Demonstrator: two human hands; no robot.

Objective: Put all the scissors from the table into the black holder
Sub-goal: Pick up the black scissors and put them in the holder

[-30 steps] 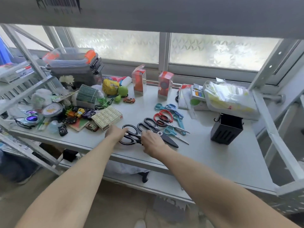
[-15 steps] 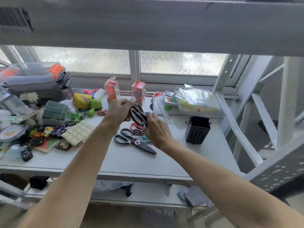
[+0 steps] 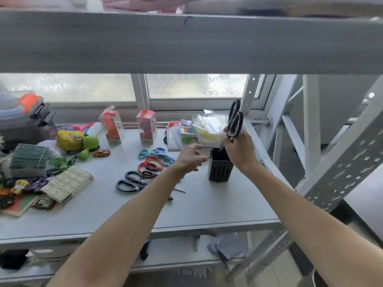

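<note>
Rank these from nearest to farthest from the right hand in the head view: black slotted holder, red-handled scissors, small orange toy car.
1. black slotted holder: directly below the right hand.
2. red-handled scissors: mid-table, left of the holder.
3. small orange toy car: farther left, beside the green toy.

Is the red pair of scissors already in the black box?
No, the red scissors lie on the table, left of the black holder, among the other pairs.
</note>
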